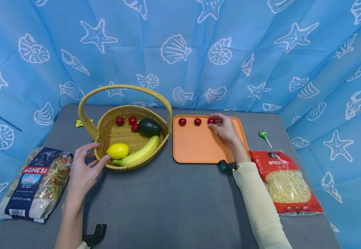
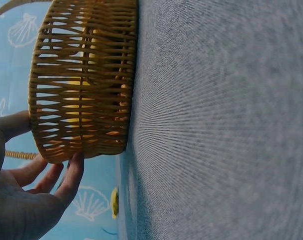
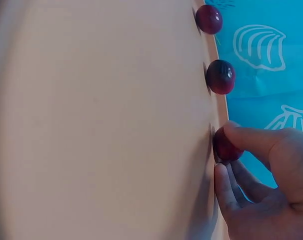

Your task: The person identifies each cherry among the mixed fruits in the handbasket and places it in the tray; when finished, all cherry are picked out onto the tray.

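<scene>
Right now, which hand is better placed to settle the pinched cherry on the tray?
The right hand, I'd judge: it pinches that cherry at the far edge of the tray, while the left hand holds the basket.

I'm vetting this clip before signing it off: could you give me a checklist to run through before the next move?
1. Right hand has a secure pinch: ok, thumb and fingers are on the right-hand cherry.
2. Right-hand cherry released: not ok, it is pinched at the far edge of the tray.
3. Its weight fully on the tray: cannot tell.
4. Left cherry and middle cherry on the tray: ok, spaced apart along the far edge.
5. Basket steadied: ok, left hand holds its left end.
6. Right-hand cherry's stem: cannot tell, no stem shows.
</scene>
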The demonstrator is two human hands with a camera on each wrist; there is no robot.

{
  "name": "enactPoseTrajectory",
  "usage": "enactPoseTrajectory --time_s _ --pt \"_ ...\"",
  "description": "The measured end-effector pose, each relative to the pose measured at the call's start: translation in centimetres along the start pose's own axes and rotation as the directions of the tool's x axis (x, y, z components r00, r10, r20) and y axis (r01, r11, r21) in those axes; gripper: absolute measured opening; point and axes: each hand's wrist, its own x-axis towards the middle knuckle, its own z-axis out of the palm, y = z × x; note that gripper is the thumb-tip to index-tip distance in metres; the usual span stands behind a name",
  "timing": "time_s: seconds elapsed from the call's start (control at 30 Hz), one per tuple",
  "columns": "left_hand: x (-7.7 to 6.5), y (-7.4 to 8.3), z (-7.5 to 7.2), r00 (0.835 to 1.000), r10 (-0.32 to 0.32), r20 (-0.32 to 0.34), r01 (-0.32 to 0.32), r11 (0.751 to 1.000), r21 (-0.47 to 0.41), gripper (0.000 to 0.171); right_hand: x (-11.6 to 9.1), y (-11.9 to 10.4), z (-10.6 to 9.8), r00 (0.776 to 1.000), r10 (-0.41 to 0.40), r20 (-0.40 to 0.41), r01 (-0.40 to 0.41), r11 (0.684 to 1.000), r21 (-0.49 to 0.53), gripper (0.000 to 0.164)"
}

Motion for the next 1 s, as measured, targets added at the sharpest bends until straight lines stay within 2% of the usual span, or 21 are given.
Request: enactPoseTrajectory --time_s 0.17,0.3,0.5,0.7,0.83,1.0 --pt "-0.1 0.0 0.0 1.000 0.001 0.001 -0.001 1.000 -0.008 0.065 -0.3 -0.4 -0.2 1.000 0.006 0.003 -0.006 1.000 0.030 0.044" --pt "-0.1 -0.1 0.0 1.000 0.004 0.000 -0.004 1.000 -0.018 0.065 -1.0 -1.1 -0.4 1.000 -0.001 -0.026 0.002 0.999 0.038 0.044" --pt "0.1 -0.1 0.0 1.000 0.009 0.002 -0.009 1.000 -0.021 0.065 -2.5 -3.2 -1.0 0.988 -0.139 -0.072 0.142 0.989 0.040 0.041" --pt "0.0 -0.2 0.1 1.000 0.018 0.003 -0.018 0.999 -0.031 0.065 -5.1 -6.5 -0.8 0.963 -0.251 -0.096 0.260 0.961 0.091 0.037" --pt "0.0 -0.2 0.0 1.000 0.024 0.006 -0.024 0.999 -0.029 0.065 -7.1 -8.8 -0.4 0.936 -0.337 -0.100 0.349 0.926 0.145 0.033" --pt "0.0 -0.1 -0.1 1.000 0.027 0.007 -0.027 0.999 -0.033 0.064 -9.6 -12.0 0.4 0.893 -0.445 -0.069 0.449 0.866 0.221 0.032"
